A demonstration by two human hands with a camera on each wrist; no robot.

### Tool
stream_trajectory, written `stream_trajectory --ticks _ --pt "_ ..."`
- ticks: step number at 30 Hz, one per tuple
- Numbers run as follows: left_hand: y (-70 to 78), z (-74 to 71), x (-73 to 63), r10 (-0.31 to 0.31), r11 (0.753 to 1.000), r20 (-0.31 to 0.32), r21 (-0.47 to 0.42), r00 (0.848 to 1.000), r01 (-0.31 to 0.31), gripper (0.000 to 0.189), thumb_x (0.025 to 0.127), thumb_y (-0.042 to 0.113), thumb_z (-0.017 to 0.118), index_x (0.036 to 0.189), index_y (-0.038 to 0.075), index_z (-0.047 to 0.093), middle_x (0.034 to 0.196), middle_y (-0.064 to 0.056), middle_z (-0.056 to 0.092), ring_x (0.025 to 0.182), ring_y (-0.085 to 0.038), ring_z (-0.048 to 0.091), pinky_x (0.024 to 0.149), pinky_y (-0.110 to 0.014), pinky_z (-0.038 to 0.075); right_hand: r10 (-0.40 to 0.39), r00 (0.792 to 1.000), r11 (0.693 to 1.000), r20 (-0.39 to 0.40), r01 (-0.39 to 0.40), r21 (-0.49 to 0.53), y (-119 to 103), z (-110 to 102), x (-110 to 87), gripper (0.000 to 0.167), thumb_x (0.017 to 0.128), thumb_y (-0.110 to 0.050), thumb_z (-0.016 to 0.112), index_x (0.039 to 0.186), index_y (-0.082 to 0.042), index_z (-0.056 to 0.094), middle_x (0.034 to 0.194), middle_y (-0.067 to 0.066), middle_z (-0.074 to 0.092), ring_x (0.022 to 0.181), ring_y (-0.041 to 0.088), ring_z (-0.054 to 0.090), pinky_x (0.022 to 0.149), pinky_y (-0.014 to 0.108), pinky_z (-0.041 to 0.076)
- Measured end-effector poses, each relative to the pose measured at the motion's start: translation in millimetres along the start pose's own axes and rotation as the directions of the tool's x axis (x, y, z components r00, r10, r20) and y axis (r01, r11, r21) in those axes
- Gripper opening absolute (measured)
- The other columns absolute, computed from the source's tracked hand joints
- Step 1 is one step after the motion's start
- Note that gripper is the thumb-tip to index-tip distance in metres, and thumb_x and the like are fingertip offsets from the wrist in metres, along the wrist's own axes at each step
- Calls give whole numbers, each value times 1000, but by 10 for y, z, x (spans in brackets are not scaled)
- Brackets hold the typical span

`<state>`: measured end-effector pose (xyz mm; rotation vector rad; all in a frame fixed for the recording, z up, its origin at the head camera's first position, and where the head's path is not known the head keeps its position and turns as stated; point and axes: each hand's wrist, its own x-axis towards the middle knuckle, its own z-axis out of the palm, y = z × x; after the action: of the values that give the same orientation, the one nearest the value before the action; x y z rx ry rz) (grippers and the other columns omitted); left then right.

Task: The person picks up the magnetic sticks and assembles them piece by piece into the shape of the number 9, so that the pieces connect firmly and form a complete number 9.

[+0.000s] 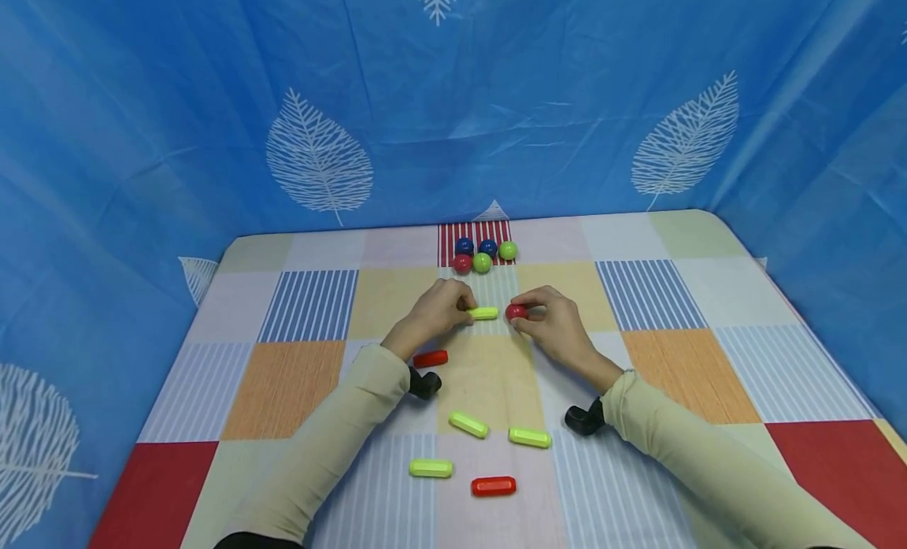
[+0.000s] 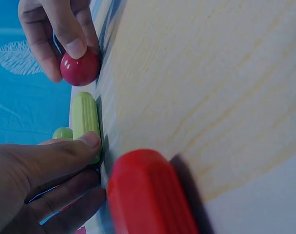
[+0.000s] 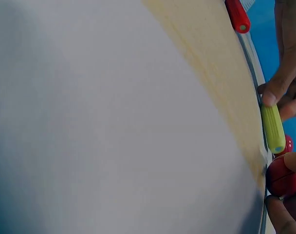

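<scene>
My left hand pinches one end of a yellow-green ribbed rod, which lies low over the cloth. To its right, my right hand holds a glossy red ball between thumb and fingers. The rod's free end points toward that ball, and the head view shows a small gap between them. In the left wrist view, a red rod lies close by, below the pinched green one. The right wrist view shows the held ball at its right edge, partly covered by my fingers.
Behind the hands sit blue balls, green balls and another red ball, grouped together. Nearer lie green rods and a red rod. A patchwork cloth covers the table; a blue curtain hangs behind.
</scene>
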<state>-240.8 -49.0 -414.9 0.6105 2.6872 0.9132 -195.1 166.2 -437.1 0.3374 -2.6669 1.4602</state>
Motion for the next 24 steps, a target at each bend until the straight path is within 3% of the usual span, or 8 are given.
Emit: stream_trajectory --ticks 16,24 --pt "26 -20 -10 2 1000 4 -6 1000 -2 11 82 0 78 92 2 75 85 -6 70 76 -15 59 72 -26 50 17 999 1000 46 -16 -16 -33 86 74 25 83 0 76 107 0 70 112 12 61 98 26 67 81 30 55" --pt "7 -22 4 25 998 38 57 999 -27 8 84 3 76 92 5 75 84 -3 69 76 -15 56 74 -28 49 13 998 1000 54 -12 -18 -50 87 74 25 83 0 75 107 0 70 111 12 61 99 27 66 82 32 55"
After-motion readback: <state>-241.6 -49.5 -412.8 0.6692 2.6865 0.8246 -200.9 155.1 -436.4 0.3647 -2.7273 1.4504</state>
